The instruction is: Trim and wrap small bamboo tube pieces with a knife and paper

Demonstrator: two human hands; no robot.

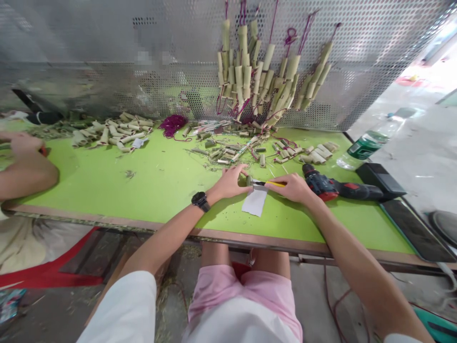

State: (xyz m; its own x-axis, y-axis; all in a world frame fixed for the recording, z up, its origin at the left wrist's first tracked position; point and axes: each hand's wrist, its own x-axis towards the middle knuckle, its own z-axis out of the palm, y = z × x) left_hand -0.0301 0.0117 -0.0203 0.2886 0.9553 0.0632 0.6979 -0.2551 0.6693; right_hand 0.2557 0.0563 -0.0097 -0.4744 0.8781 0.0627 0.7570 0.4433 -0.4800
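Note:
My left hand, below a wrist with a black watch, grips a short green bamboo piece between thumb and fingers. From the right, my right hand is closed on a yellow-handled knife. The knife's dark front end points left and reaches the bamboo piece. Under the knife a torn white paper lies on the green tabletop.
Cut bamboo pieces and purple string lie behind my hands. Bamboo strings hang from the perforated metal panel. A drill, bottle and phone are at right. A person's arm rests at far left.

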